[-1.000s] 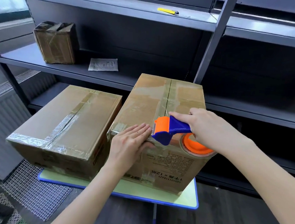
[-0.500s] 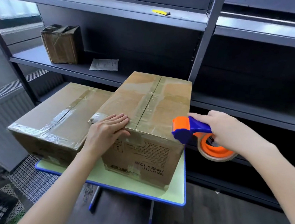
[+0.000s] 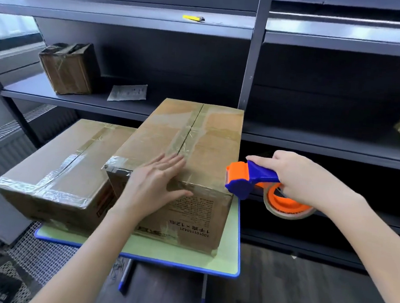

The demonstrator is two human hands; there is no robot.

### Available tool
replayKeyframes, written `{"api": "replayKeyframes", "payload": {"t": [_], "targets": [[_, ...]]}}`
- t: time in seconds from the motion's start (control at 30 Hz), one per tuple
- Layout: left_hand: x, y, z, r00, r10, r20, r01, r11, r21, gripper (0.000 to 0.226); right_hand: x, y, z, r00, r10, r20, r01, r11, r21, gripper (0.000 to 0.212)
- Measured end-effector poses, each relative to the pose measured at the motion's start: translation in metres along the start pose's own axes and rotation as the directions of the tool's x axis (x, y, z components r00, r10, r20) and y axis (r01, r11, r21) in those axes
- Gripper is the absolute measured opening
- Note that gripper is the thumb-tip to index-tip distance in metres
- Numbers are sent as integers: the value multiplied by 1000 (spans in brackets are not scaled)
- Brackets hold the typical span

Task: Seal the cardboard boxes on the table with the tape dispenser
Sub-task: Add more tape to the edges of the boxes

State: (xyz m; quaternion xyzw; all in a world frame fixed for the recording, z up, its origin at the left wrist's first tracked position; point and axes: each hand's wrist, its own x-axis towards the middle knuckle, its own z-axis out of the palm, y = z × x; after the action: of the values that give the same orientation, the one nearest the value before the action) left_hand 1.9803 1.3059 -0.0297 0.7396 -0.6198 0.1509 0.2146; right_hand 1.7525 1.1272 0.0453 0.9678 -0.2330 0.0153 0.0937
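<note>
Left hand (image 3: 157,184), fingers straight, presses the near edge of the right box (image 3: 195,139) on the desk (image 3: 208,261). Right hand (image 3: 305,180) grips the tape dispenser (image 3: 252,180) just right of it. A hard push could slide the box off.

The tape dispenser (image 3: 242,179) is royal blue with an orange head and spool. Both cardboard boxes are brown: the taller box (image 3: 210,137) carries black print, the lower box (image 3: 55,163) shiny clear tape stripes. The bench (image 3: 230,250) is pale green, edged blue. The shelves (image 3: 133,18) are dark grey.
</note>
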Motion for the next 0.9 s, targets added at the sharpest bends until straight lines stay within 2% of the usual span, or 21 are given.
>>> {"api": "replayKeyframes", "payload": {"t": [0.1, 0.27, 0.4, 0.53, 0.73, 0.9], "targets": [[7, 25, 18, 993, 121, 18, -121, 993, 2, 63, -1, 1, 3, 1000, 2, -10, -2, 1000, -2, 76], [0, 26, 32, 994, 105, -14, -105, 992, -62, 50, -5, 1, 9, 1000, 1, 1, -1, 1000, -29, 78], [0, 25, 28, 995, 94, -19, -95, 994, -56, 50, -14, 12, 9, 1000, -10, 20, 11, 998, -61, 79], [3, 25, 25, 997, 72, 29, -71, 997, -36, 54, -28, 40, 5, 994, 76, 76, -68, 991, -114, 79], [8, 44, 22, 996, 17, 82, -22, 999, 49, 60, -36, 29, 26, 995, 53, 79, -42, 989, -140, 74], [18, 80, 22, 979, 153, 132, -145, 987, -70, 58, -29, 21, 29, 999, -10, 44, 20, 974, -226, 64]]}}
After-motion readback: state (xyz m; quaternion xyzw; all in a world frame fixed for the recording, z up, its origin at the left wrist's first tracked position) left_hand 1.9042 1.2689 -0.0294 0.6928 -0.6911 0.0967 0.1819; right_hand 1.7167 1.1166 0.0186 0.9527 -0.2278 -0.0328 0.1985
